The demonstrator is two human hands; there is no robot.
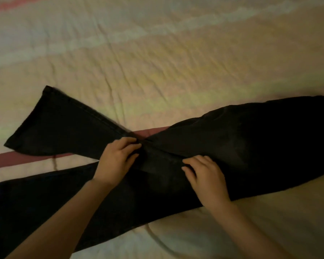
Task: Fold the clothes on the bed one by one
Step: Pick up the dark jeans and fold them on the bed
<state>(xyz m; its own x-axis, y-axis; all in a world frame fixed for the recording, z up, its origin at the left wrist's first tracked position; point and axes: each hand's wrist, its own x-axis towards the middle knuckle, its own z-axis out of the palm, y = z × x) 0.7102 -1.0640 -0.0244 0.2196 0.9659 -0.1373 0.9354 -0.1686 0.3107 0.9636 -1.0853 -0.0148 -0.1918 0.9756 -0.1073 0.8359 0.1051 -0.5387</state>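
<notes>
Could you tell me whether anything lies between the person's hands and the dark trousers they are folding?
Nothing visible does. The left hand and the right hand already lie directly on the dark trousers, near where the legs split, on the striped bedspread.

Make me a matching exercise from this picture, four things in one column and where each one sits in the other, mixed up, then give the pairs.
Things:
1. left hand
2. right hand
3. far leg's hem
4. bedspread

Places:
A. under everything
B. far left, splayed away from the other leg
C. on the trousers where the legs split
D. on the trousers nearer the wide end

Pairs: 1-C, 2-D, 3-B, 4-A
</notes>
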